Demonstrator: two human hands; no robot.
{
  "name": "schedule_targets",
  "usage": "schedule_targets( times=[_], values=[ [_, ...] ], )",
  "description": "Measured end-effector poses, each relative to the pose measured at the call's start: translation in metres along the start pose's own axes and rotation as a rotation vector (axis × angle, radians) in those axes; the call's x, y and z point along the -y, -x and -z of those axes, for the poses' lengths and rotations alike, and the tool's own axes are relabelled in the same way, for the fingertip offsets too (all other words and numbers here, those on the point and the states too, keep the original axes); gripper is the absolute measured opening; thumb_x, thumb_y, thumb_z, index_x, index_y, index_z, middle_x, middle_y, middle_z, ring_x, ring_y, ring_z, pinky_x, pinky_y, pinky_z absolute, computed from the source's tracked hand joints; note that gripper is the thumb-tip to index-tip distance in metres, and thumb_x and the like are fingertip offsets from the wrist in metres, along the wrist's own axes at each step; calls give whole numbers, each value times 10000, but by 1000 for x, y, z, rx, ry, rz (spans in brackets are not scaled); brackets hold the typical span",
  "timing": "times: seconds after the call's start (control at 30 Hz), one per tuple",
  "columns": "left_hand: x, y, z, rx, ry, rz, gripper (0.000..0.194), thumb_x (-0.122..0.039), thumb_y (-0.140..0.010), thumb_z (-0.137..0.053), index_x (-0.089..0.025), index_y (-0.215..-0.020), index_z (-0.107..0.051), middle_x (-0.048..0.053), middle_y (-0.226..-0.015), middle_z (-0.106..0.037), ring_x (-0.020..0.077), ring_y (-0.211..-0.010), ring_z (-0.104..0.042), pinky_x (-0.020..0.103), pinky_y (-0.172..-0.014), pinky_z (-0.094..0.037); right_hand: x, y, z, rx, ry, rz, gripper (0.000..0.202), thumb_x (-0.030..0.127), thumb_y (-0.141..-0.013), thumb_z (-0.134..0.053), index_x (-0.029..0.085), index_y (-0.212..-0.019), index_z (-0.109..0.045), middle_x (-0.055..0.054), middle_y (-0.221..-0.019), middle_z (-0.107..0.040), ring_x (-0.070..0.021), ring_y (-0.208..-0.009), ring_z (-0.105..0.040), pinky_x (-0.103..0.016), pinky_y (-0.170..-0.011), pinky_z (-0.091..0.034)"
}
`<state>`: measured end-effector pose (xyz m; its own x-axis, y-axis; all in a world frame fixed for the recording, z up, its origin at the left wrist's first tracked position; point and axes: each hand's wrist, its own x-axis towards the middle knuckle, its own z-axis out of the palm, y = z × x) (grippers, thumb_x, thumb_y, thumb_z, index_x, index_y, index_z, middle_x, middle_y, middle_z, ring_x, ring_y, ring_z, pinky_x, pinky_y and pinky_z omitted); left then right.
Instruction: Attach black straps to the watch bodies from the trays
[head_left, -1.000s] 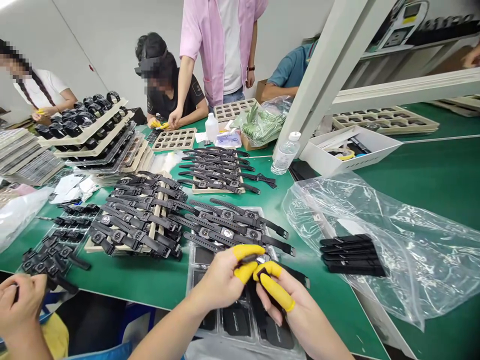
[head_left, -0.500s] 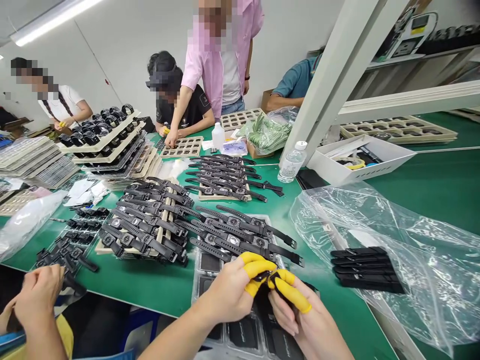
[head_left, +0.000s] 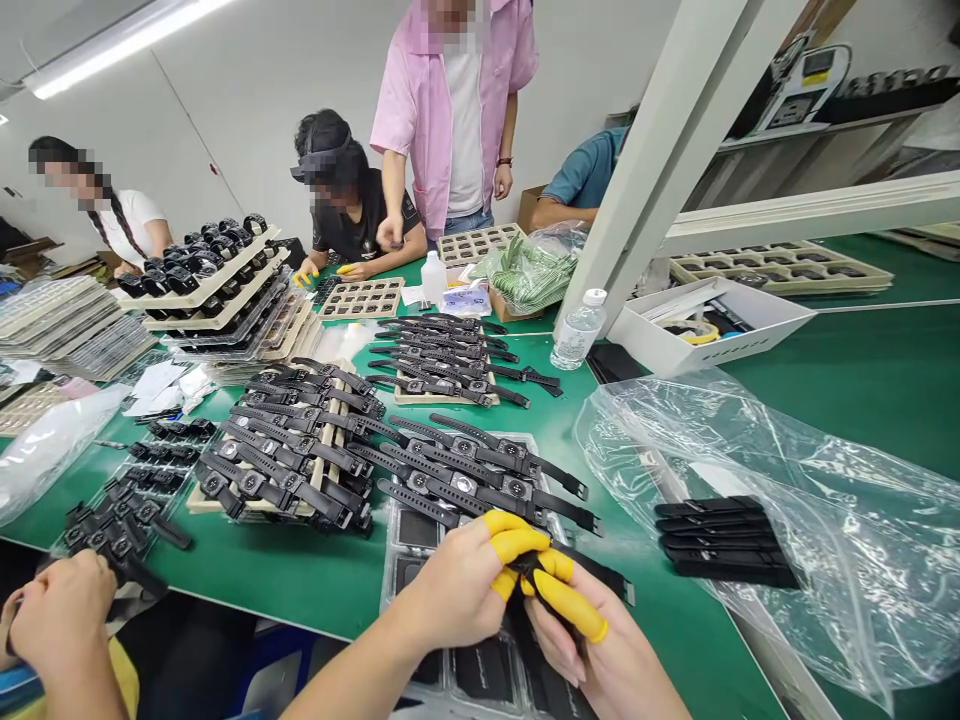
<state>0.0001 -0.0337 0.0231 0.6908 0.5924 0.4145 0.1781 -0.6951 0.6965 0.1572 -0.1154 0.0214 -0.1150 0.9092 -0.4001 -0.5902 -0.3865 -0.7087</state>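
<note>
My left hand (head_left: pixel 469 575) and my right hand (head_left: pixel 581 630) meet above the near table edge, with yellow finger covers on several fingers. Both are closed on a black watch strap (head_left: pixel 528 566); the fingers hide most of it, and whether a watch case is attached cannot be made out. Beneath them lies a clear plastic tray (head_left: pixel 390 565) with black inserts in its compartments. Across the far part of that tray rest black smartwatches (head_left: pixel 465 460) with straps laid out. One strap end (head_left: pixel 600 572) shows just beyond my right hand.
Left stands a stack of trays with watches (head_left: pixel 292 440); another watch tray (head_left: pixel 450 365) is behind. On the right, black straps (head_left: pixel 724 540) lie on a clear plastic bag (head_left: pixel 840 500), near a bottle (head_left: pixel 577 330) and white box (head_left: pixel 720 330). A co-worker's hands (head_left: pixel 64 610) are at left.
My hands have shifted slightly, staying pinched together on the strap; the right has turned a little. Across the table, the standing person's arm has lifted off the tray.
</note>
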Motion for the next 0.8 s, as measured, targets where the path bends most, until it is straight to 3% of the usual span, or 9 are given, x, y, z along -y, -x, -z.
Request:
schedule_targets(
  times=[0.2, 0.4, 0.53, 0.67, 0.8],
  values=[
    [-8, -4, 6, 62, 1, -21, 441, -172, -979, -447, -129, -1407, -545, 168, -1260, -670, 255, -1177, -640, 397, -1035, -575, 1, 2, -2, -14, -82, -15, 493, 627, -837, -827, 184, -887, -618, 101, -541, -364, -55, -499, -186, -191, -480, -225],
    [-11, -4, 5, 89, -220, -56, 364, -199, -954, -479, -114, -1288, -596, 159, -1115, -697, 269, -1031, -653, 421, -941, -587, 4, 3, 3, -33, 43, -53, 557, 702, -809, -805, 192, -853, -586, 104, -541, -344, -64, -510, -150, -198, -476, -218],
    [-12, -5, 6, 110, -146, -59, 371, -207, -978, -447, -128, -1321, -562, 152, -1130, -698, 255, -1046, -660, 399, -947, -590, 3, 6, 5, -24, 92, -29, 543, 720, -842, -751, 204, -859, -582, 98, -528, -340, -78, -502, -174, -210, -476, -236],
    [-18, -4, 13, 140, -62, -42, 524, -286, -979, -563, -159, -1474, -446, 150, -1300, -678, 258, -1173, -667, 371, -988, -594, 4, 6, 9, -71, 279, 141, 512, 721, -854, -728, 217, -887, -647, 54, -531, -442, -123, -497, -341, -254, -504, -355],
    [-27, 2, 41, 225, -225, 95, 504, -215, -1042, -497, -201, -1537, -407, 124, -1354, -686, 241, -1186, -687, 357, -988, -592, 15, 4, 20, -17, 719, 347, 371, 621, -890, -733, 261, -975, -750, -58, -800, -707, -256, -767, -638, -349, -752, -547]
  ],
)
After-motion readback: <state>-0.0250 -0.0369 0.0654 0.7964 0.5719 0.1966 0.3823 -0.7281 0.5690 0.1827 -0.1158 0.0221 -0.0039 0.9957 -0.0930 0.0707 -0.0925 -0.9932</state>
